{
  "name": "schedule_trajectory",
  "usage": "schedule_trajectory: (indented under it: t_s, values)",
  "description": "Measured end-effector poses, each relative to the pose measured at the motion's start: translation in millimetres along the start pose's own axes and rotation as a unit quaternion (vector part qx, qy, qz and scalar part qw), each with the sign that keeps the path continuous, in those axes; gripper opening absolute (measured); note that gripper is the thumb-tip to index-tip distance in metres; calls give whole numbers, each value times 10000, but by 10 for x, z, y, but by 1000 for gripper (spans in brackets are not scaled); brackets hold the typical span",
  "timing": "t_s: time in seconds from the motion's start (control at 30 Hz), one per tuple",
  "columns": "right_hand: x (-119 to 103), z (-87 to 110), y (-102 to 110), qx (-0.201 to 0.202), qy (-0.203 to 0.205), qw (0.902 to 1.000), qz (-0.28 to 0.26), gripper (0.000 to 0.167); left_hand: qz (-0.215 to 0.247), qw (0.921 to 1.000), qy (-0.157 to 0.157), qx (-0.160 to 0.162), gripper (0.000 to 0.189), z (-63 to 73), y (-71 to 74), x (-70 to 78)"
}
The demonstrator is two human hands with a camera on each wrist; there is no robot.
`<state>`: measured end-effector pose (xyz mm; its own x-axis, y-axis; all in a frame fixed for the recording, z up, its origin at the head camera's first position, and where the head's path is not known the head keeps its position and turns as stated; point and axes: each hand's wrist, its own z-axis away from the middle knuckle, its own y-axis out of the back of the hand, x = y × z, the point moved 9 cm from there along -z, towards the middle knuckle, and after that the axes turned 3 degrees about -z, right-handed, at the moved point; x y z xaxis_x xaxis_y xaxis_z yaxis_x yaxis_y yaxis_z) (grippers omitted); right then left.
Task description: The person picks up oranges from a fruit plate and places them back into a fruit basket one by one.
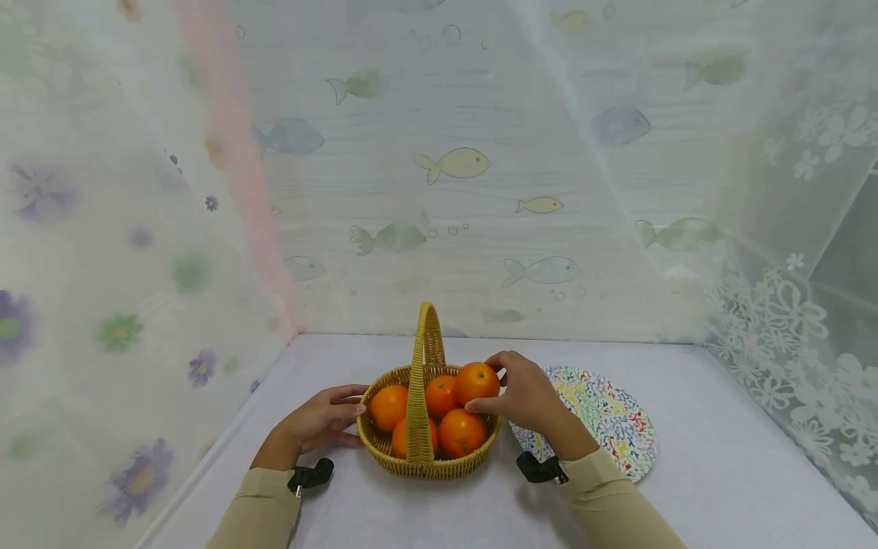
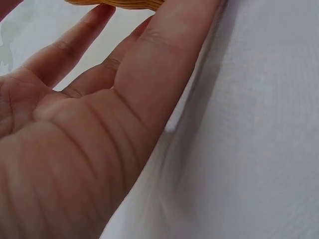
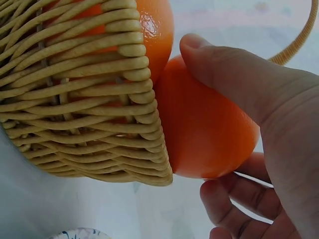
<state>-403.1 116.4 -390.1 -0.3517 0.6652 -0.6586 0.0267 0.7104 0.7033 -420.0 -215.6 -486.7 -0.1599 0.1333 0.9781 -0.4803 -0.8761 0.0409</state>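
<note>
A woven wicker basket (image 1: 439, 469) with a tall arched handle stands on the table, several oranges (image 1: 389, 406) inside it. My right hand (image 1: 531, 393) holds one orange (image 1: 477, 383) at the basket's right rim, thumb on the near side and fingers on the far side. The right wrist view shows this orange (image 3: 204, 124) against the woven rim (image 3: 149, 94), beside another orange. At the basket's left side my left hand (image 1: 322, 419) rests with fairly straight fingers touching the wall. In the left wrist view, the left hand (image 2: 99, 109) shows large and only a strip of basket is visible.
Right of the basket lies a round plate (image 1: 617, 427) with colourful squiggles, partly behind my right hand and forearm. A white cloth (image 1: 720, 457) covers the table. Sheer curtains with fish and flower prints (image 1: 439, 229) hang behind and at both sides.
</note>
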Motion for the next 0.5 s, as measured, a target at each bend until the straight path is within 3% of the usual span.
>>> schedule_trajectory:
  t_s: [0.5]
  values:
    - [-21, -3, -107, -146, 52, 9999, 72, 77, -67, 9999, -46, -63, 63, 23, -26, 24]
